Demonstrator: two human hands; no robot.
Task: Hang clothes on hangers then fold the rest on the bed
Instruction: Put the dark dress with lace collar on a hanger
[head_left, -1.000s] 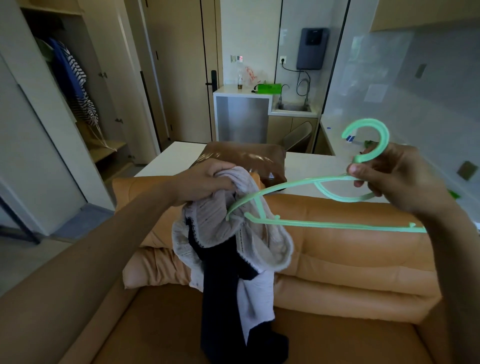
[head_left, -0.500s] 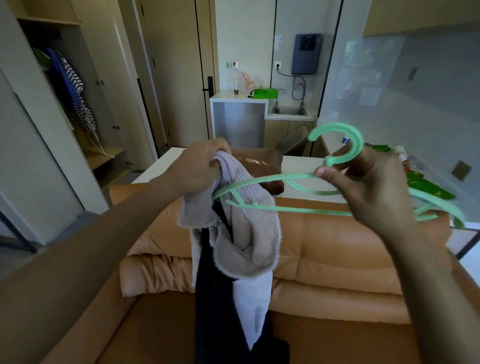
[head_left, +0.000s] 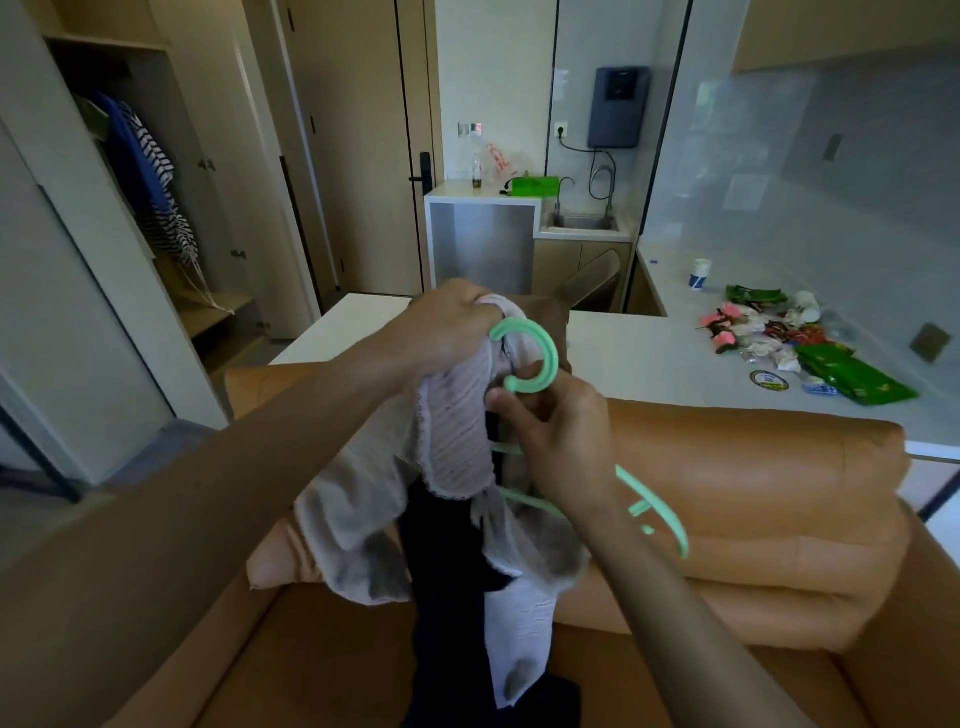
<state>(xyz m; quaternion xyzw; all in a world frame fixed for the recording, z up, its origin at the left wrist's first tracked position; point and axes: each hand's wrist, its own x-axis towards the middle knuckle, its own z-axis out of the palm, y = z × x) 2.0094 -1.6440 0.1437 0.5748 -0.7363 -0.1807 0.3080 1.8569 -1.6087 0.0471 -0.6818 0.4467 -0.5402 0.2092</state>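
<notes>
a pale ribbed garment (head_left: 457, 441) with a dark inner layer (head_left: 441, 551) is held up over a tan sofa (head_left: 753, 493), close in front of the body. its bunched upper edge is gripped by the left hand (head_left: 447, 325), whose fingers are curled tight around the cloth. a green plastic hanger (head_left: 551, 358) is pinched at the neck, just under its hook, by the right hand (head_left: 563, 436), with thumb and fingers closed around the stem. the hook is seen upright against the cloth, just below the left hand. one shoulder arm is seen sticking out to the right below the right wrist. the other arm is hidden by fabric, so it cannot be told how far inside it is threaded.

the step in hand is judged to be the seating of the garment on the hanger. it is best done if the neck opening is spread by the left hand rather than bunched, so that the hidden arm can be slid fully into one shoulder. the hanger should then be tilted so that the free arm is fed under the opposite shoulder, and the cloth drawn down evenly on both sides. both layers should be caught together, since the dark layer could otherwise slip off. striped clothes (head_left: 156, 182) are seen hung in an open wardrobe (head_left: 218, 306) at the far left. behind the sofa, a white counter (head_left: 649, 348) is strewn with packets (head_left: 852, 379).
</notes>
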